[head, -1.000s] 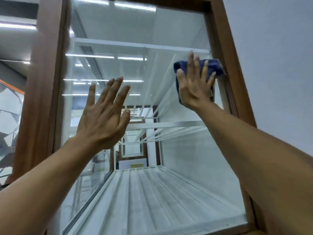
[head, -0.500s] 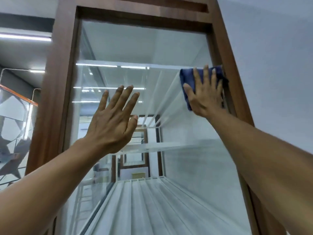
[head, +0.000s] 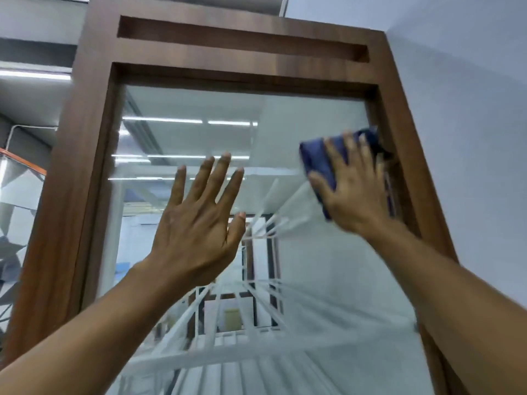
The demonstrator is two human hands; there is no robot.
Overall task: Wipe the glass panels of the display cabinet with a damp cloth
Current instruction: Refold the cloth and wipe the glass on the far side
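A person's right hand (head: 353, 192) presses a dark blue cloth (head: 316, 161) flat against the glass panel (head: 199, 109) of a wooden display cabinet (head: 85, 166), high on the pane's right side, the cloth's far edge against the brown frame (head: 399, 138); the grip is wide open, fingers straight and spread over the fabric. The left hand (head: 194, 232) is raised at mid-pane, its grip equally open and holding nothing; whether the palm touches the glass cannot be told. White shelves (head: 228, 352) show behind the pane

Blue cloth (head: 319, 163) against cabinet glass (head: 199, 109)
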